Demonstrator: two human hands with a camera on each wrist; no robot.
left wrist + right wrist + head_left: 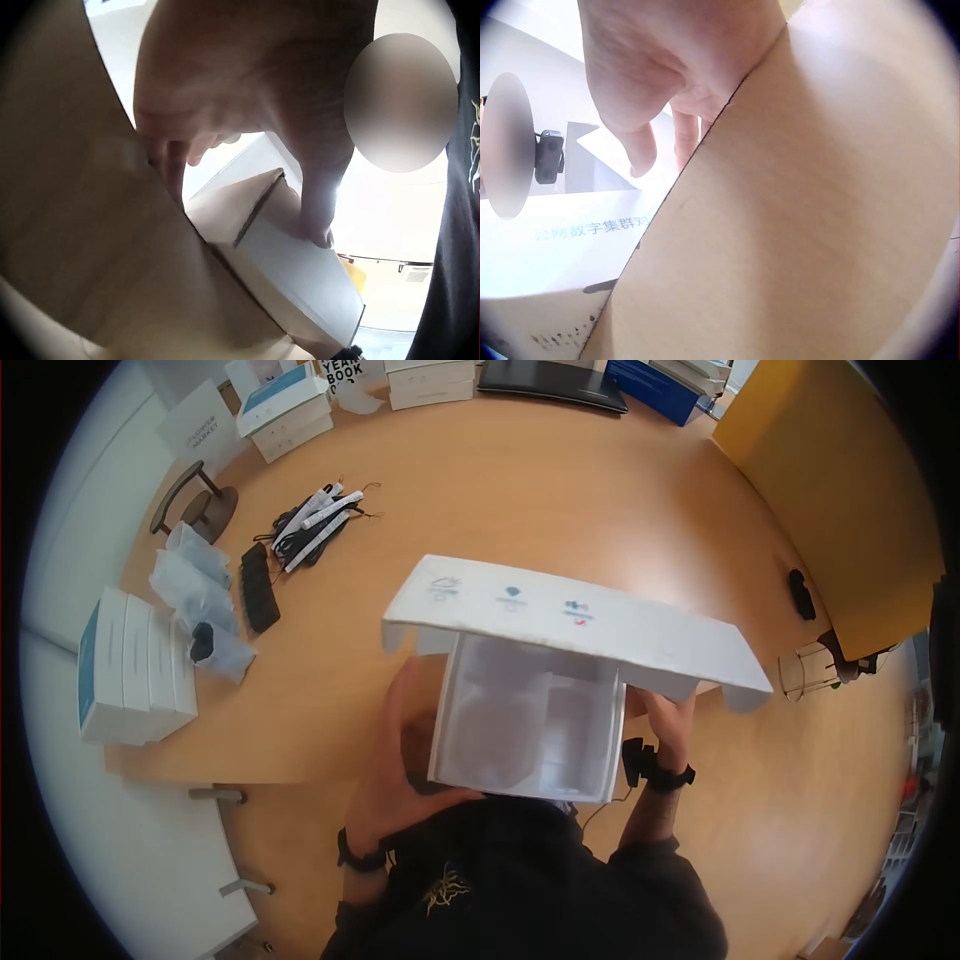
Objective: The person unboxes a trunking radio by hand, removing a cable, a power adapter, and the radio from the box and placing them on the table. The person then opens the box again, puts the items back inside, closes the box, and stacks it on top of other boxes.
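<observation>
A white box (530,720) with its lid raised faces up at the table's near edge, its inside split into compartments. Printed icons mark the lid (580,610). My left hand (395,790) is spread beside the box's left side, thumb at its near corner; in the left wrist view that hand (247,75) has its thumb against the box (300,262) and its fingers apart from the thumb. At the right side my right hand (670,720) holds the box, fingertips hidden under the lid. The right wrist view shows that hand (682,67) beside the printed white cardboard (562,232).
On the wooden table (500,490), white boxes (135,670), plastic bags (195,585), a black strip (258,588) and bundled cables (315,525) lie left. A black laptop (552,384) and more boxes (430,382) line the far edge. A yellow panel (835,490) stands right.
</observation>
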